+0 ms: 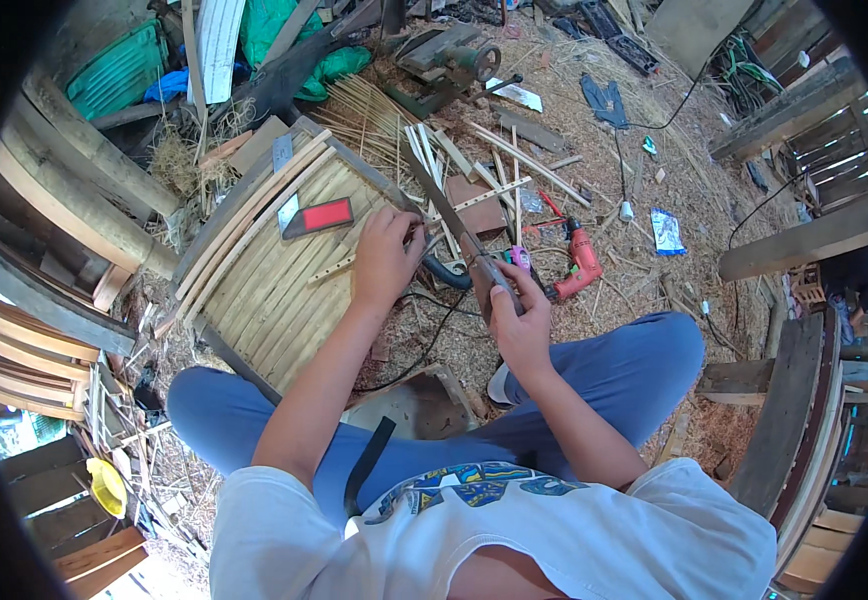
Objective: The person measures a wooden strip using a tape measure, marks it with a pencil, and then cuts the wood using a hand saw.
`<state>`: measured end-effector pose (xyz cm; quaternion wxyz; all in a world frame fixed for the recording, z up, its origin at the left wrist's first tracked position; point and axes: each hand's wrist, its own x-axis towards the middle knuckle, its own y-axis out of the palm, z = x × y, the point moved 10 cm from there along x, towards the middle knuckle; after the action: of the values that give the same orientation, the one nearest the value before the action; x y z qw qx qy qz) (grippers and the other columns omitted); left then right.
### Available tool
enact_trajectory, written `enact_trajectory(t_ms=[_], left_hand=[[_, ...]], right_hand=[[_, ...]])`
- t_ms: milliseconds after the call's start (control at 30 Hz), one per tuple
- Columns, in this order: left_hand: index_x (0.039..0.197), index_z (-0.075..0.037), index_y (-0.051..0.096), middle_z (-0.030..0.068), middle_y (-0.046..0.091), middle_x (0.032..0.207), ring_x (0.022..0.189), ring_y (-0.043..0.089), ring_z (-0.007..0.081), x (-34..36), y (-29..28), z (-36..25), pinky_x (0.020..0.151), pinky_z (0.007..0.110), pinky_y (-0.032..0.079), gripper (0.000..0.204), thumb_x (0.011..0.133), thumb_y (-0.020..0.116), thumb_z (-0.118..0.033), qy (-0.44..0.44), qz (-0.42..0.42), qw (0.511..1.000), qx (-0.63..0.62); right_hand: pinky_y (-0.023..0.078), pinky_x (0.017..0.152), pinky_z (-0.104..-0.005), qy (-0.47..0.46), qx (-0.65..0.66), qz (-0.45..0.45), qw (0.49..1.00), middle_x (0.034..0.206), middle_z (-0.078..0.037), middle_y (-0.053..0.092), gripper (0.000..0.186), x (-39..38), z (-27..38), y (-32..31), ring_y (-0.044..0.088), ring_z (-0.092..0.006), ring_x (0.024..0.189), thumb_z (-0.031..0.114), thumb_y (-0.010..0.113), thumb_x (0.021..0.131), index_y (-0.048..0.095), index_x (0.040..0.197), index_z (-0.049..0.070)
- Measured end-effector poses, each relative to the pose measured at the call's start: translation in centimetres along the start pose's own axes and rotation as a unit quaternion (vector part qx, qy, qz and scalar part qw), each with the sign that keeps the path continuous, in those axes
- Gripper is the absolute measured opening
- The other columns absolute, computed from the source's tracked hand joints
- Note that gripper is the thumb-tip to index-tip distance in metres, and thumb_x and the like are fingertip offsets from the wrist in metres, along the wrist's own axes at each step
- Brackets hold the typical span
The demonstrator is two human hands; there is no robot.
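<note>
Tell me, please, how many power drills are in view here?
1: a red power drill lies on the sawdust-strewn ground, just beyond the right hand, which grips a long blade. Others may be hidden under the scattered scraps.

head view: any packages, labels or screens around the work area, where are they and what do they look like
Blue and white packet: flat on the sawdust floor, right of the red drill.
White flat wrapper: on the floor near the top, beside the green machine.
No screens.
</note>
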<state>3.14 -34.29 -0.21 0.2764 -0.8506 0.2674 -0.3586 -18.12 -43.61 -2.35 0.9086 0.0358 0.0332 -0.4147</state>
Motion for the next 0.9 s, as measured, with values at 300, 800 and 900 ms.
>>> enact_trajectory(t_ms=[300,800,900], left_hand=[[0.1,-0.003,0.074,0.0147,0.06,0.09,0.093,0.062,0.0359,0.6,0.2,0.4,0.083,0.046,0.051,0.014,0.089,0.075,-0.012,-0.009,-0.003,1.0,0.0],[0.1,-0.005,0.072,0.0149,0.06,0.094,0.098,0.061,0.0375,0.7,0.6,0.7,0.086,0.047,0.05,0.022,0.079,0.076,-0.009,-0.008,0.012,1.0,0.002],[0.101,-0.005,0.072,0.0152,0.06,0.095,0.098,0.061,0.0379,0.7,0.6,0.6,0.085,0.048,0.051,0.022,0.079,0.076,-0.009,-0.006,0.01,1.0,0.004]], right_hand=[[0.047,0.071,-0.0232,-0.015,0.003,-0.007,1.0,0.108,-0.003,0.068,0.036,-0.8,-1.9,0.4,0.057,-0.0046,0.082,0.008,0.061,0.104,0.063,0.137,-0.003],[0.043,0.065,-0.0224,-0.015,-0.003,0.008,1.0,0.104,-0.002,0.068,0.036,-0.3,-1.1,1.8,0.055,-0.0024,0.077,0.006,0.06,0.104,0.062,0.138,-0.002],[0.043,0.064,-0.0222,-0.023,0.001,0.006,1.0,0.105,-0.002,0.068,0.036,-0.4,-1.0,1.9,0.055,-0.0021,0.077,0.005,0.06,0.104,0.062,0.139,-0.003]])
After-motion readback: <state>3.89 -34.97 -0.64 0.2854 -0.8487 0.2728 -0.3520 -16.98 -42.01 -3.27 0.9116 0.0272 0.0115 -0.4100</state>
